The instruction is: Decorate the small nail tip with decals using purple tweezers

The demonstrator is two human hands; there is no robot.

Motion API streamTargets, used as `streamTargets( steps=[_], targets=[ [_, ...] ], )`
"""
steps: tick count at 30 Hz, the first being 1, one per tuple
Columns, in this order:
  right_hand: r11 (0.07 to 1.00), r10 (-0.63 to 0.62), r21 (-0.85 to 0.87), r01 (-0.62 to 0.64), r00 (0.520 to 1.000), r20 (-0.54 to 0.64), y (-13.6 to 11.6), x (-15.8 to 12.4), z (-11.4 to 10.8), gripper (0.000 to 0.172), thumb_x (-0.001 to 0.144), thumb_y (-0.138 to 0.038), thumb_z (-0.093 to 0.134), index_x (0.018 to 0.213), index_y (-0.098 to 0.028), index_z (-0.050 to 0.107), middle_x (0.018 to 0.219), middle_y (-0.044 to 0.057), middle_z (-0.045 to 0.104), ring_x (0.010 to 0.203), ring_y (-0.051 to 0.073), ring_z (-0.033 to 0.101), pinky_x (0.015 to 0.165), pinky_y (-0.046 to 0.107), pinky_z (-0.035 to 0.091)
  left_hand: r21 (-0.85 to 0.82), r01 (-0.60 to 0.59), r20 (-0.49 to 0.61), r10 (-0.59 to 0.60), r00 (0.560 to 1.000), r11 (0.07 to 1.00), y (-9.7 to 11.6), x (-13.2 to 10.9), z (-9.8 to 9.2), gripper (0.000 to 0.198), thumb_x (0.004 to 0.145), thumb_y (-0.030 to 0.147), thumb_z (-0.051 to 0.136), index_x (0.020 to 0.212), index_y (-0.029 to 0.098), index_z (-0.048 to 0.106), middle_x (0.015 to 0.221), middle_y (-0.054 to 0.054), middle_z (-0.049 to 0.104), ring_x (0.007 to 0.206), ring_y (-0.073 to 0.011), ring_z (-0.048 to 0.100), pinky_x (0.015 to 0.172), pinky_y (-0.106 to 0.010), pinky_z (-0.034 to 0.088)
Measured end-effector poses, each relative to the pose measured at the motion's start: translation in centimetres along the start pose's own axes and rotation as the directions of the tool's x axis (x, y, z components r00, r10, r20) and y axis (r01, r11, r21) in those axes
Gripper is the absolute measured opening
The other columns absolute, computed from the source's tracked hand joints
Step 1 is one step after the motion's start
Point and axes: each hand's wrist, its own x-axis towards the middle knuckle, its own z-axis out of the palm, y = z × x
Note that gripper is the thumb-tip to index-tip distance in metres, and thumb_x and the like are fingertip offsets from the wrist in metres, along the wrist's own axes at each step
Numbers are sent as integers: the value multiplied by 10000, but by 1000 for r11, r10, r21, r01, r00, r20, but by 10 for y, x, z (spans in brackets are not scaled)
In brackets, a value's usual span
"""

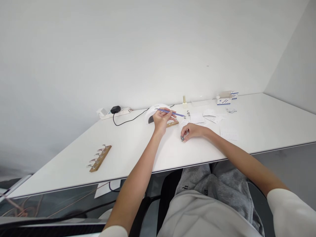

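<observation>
My left hand (163, 119) is closed round a thin purple tool (176, 114), which lies across its fingers with one end pointing right. My right hand (191, 131) rests low over the white table, its fingertips pinching a small silvery piece (182, 138). Behind my left hand stands a white domed lamp (150, 114), partly covered by the hand. A short wooden strip (172, 124) shows just right of the left hand's fingers. White sheets (197, 118) lie behind my right hand, with small metal pieces (188, 113) near them.
A wooden strip with several small clips (100, 159) lies at the left of the white table (128, 138). Along the back are a black adapter (115, 109), a power strip (118, 113), a small bottle (184, 102) and small boxes (224, 98). A cable runs towards the lamp.
</observation>
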Motion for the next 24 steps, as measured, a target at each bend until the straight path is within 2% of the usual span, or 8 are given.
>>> streamTargets(
  steps=[5, 9, 12, 15, 17, 18, 21, 24],
  targets=[
    [996, 14, 92, -13, 1000, -4, -5, -6, -11, 226, 601, -212, 766, 820, -156, 756, 830, 46, 728, 752, 154, 624, 723, 268, 486, 25, 19, -2, -19, 1000, 999, 0, -1, 0, 286, 687, 275, 728, 822, 155, 506, 807, -87, 699, 628, -177, 659, 525, -329, 570],
    [984, 68, 175, -31, 975, -211, -7, -5, -14, 139, 704, -206, 687, 817, -145, 739, 799, 55, 717, 698, 136, 620, 668, 248, 499, 9, 22, -1, -22, 1000, 1000, 0, -1, 0, 273, 685, 252, 723, 819, 153, 506, 794, -91, 695, 616, -179, 656, 506, -317, 554],
    [985, 106, 166, -36, 893, -438, -4, -3, -20, 184, 805, -244, 587, 882, -146, 722, 807, 61, 708, 646, 115, 591, 602, 227, 476, -1, 28, -6, -28, 1000, 1000, -1, 0, 0, 267, 683, 243, 719, 815, 153, 506, 789, -93, 695, 600, -178, 649, 493, -314, 545],
    [992, 122, 51, -116, 760, -638, 0, -6, -31, 241, 857, -248, 493, 887, -144, 707, 809, 66, 702, 672, 125, 597, 634, 238, 464, 8, 42, -26, -42, 999, 999, -3, 1, -1, 269, 679, 244, 715, 818, 159, 502, 788, -83, 694, 599, -169, 643, 493, -302, 540],
    [980, 107, -39, -194, 687, -719, 4, -10, -38, 262, 866, -243, 462, 861, -142, 704, 791, 67, 698, 722, 148, 612, 689, 261, 460, 3, 55, -35, -55, 998, 998, -3, 2, -3, 268, 676, 241, 706, 830, 162, 501, 770, -70, 689, 587, -159, 631, 492, -296, 534],
    [970, 104, -72, -230, 668, -737, 6, -12, -41, 270, 868, -241, 452, 850, -144, 703, 784, 68, 698, 746, 159, 619, 711, 270, 455, -3, 61, -38, -61, 997, 998, -3, 2, -3, 267, 675, 237, 698, 840, 164, 501, 757, -63, 685, 574, -154, 622, 485, -292, 528],
    [936, 131, -132, -327, 669, -731, 11, -17, -46, 270, 860, -215, 443, 827, -148, 702, 790, 74, 701, 793, 179, 627, 735, 284, 444, -15, 79, -40, -80, 996, 997, -3, 2, -4, 269, 672, 222, 670, 873, 168, 499, 721, -46, 673, 534, -140, 595, 463, -276, 504],
    [917, 136, -191, -351, 724, -676, 15, -17, -44, 262, 851, -168, 446, 833, -139, 705, 835, 93, 710, 834, 194, 628, 762, 298, 446, -10, 102, -46, -102, 994, 995, -4, 2, -4, 274, 667, 211, 652, 885, 172, 491, 706, -33, 665, 509, -125, 577, 459, -260, 489]
  ],
)
